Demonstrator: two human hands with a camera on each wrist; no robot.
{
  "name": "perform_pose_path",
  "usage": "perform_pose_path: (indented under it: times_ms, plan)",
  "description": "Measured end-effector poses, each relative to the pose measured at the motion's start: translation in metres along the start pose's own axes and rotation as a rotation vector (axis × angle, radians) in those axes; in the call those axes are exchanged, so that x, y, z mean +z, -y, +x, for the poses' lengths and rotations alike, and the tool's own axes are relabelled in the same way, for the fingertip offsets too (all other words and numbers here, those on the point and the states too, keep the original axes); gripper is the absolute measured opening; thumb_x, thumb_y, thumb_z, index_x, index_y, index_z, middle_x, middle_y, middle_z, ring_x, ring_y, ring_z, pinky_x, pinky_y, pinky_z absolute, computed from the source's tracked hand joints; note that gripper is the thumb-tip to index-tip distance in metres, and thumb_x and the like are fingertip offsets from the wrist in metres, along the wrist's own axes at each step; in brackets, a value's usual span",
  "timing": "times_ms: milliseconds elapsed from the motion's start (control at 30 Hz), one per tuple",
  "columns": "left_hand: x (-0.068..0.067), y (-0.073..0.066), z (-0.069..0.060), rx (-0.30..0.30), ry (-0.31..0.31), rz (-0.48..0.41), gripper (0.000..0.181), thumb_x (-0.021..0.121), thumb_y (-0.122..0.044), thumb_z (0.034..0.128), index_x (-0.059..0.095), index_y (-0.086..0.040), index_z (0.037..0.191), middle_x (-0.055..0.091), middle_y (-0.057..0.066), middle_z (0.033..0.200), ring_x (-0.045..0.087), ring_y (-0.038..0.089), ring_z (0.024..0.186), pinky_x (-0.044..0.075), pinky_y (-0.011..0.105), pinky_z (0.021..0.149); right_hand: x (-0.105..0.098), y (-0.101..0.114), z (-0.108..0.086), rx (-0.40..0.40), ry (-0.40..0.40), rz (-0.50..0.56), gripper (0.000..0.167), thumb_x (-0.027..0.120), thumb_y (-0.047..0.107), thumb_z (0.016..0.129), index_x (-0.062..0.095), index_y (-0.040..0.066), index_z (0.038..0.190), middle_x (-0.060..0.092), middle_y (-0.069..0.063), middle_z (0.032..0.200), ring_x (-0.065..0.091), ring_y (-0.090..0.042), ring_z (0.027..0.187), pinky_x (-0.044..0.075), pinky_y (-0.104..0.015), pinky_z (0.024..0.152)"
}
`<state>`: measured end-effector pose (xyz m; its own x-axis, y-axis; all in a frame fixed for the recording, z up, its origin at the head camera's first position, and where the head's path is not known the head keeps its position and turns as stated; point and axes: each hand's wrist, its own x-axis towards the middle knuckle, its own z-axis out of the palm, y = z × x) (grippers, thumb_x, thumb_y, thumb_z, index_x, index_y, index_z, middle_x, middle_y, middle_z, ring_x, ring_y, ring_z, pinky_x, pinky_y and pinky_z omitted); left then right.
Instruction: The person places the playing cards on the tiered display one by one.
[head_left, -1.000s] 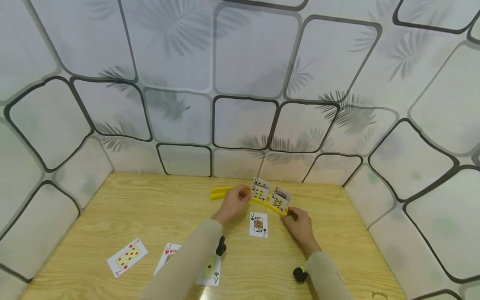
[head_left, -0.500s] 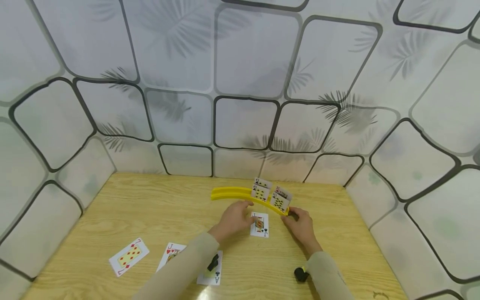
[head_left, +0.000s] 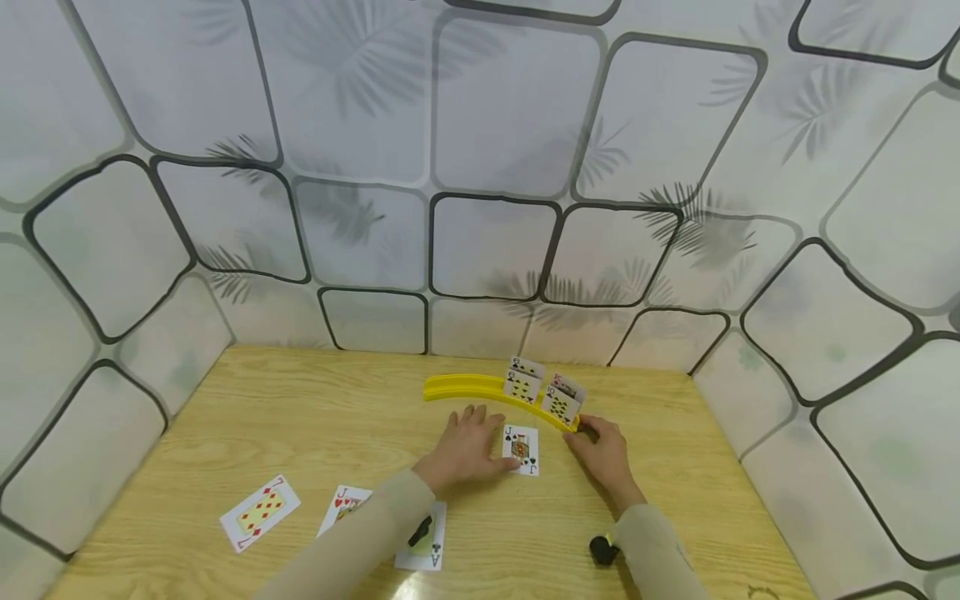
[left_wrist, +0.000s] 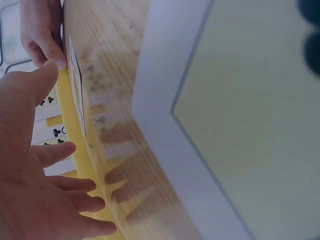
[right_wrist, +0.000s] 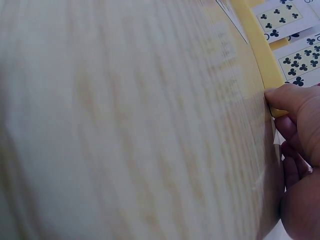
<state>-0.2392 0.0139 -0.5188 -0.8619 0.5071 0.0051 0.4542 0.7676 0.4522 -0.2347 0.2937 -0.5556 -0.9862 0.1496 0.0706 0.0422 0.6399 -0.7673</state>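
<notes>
A curved yellow card rack point(head_left: 463, 387) stands toward the back of the table, with several cards upright in its right half, among them a ten of clubs point(head_left: 560, 405). My right hand point(head_left: 606, 457) pinches the rack's right end between thumb and fingers, also seen in the right wrist view, where the hand point(right_wrist: 302, 125) grips the yellow edge. In front of the rack a jack of spades point(head_left: 521, 450) lies face up. Over its left edge reaches the thumb of my left hand point(head_left: 465, 450), fingers spread; the left wrist view shows that hand point(left_wrist: 35, 160) with straight, empty fingers.
At the front left lie a seven of diamonds point(head_left: 259, 513), a jack of hearts point(head_left: 343, 505) and an ace of clubs point(head_left: 433, 550), the last two partly behind my left sleeve. Patterned cloth walls point(head_left: 495, 242) enclose the table's back and sides.
My left hand has come away from the rack toward me and spread its fingers beside the jack of spades. The right hand stays on the rack's end.
</notes>
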Motion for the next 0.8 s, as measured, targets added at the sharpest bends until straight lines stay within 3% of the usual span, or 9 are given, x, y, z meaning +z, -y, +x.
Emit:
perform_pose_path:
  times_ms: [200,400,800]
  plan:
    - [0.0023,-0.0006,0.0001,-0.017,0.027,0.046,0.088,0.067,-0.069,0.0919,0.047,-0.015,0.158,0.033,0.029,0.167,0.030,0.053,0.155,0.017,0.078,0.122,-0.0002,0.0006,0.0000,0.007,0.001,-0.007,0.050,0.078,0.021,0.096,0.064,-0.004,0.138,0.064,-0.023,0.137,0.048,-0.041,0.138,0.033,-0.064,0.122]
    - [0.0066,0.0011,0.0017,-0.023,0.046,0.092,0.089,0.070,-0.069,0.0899,0.046,-0.017,0.158,0.031,0.029,0.168,0.029,0.052,0.156,0.019,0.078,0.122,-0.0002,-0.0004,0.0008,0.009,0.004,-0.012,0.051,0.077,0.021,0.096,0.064,-0.003,0.138,0.065,-0.023,0.137,0.048,-0.041,0.140,0.032,-0.063,0.123]
    - [0.0062,-0.0002,0.0006,-0.033,0.061,0.065,0.087,0.072,-0.066,0.0900,0.047,-0.016,0.158,0.028,0.030,0.169,0.026,0.052,0.157,0.017,0.078,0.122,-0.0008,-0.0001,0.0000,0.006,0.001,-0.012,0.051,0.078,0.021,0.095,0.065,-0.005,0.137,0.065,-0.024,0.136,0.049,-0.041,0.139,0.033,-0.063,0.122]
